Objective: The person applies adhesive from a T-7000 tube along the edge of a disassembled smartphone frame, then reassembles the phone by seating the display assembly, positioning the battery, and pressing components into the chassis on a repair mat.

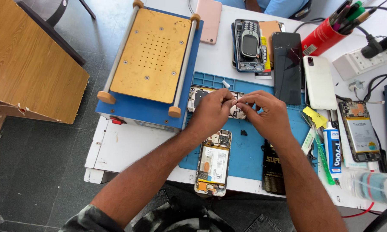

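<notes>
My left hand (pixel 211 112) and my right hand (pixel 265 112) meet over a blue work mat (pixel 249 150), fingertips pinched together on a small pale part (pixel 236 102). Under them lies a phone frame (pixel 196 95) with its inner side up, mostly hidden by my hands. Nearer to me, an opened phone with its battery showing (pixel 213 163) lies on the mat's front edge. A small dark piece (pixel 243 132) sits on the mat between my wrists.
A blue machine with a perforated brass plate (pixel 152 53) stands to the left. Several phones (pixel 288 64) and a white phone (pixel 320 81) lie behind the mat; another opened phone (pixel 360 135), a glue tube (pixel 332 150), a red pen cup (pixel 326 34) and a power strip (pixel 361 60) are at right.
</notes>
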Demonstrator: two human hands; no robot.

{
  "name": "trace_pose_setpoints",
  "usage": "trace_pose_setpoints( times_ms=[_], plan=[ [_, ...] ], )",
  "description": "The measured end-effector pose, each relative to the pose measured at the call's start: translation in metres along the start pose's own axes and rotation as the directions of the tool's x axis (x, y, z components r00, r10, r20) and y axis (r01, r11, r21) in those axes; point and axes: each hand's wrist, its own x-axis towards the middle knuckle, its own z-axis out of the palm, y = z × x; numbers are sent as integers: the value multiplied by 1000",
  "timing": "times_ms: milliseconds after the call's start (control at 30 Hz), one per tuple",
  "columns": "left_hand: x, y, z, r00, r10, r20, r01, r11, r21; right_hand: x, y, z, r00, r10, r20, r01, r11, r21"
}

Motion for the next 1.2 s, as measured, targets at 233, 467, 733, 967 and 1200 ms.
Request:
trace_pose_setpoints(
  times_ms=[233, 467, 733, 967, 1200],
  plan=[
    [4, -4, 13, 997, 56, -47, -56, 998, -13, -1, 18, -6, 995, 96, 10, -96, 995, 22],
    [-2, 1, 23, 995, -82, 55, 88, 990, -109, -13, 18, -18, 997, 62, 45, -67, 991, 114],
    [-15, 7, 25, 993, -98, 71, 103, 991, -83, -25, 8, -18, 958, 256, 131, -281, 932, 229],
    [-25, 8, 24, 999, 29, 39, -28, 999, -37, -30, 2, -13, 959, 263, 104, -281, 931, 234],
    [-30, 7, 23, 997, 81, -17, -81, 997, -4, -34, -4, -15, 988, 138, 71, -143, 987, 69]
  ],
)
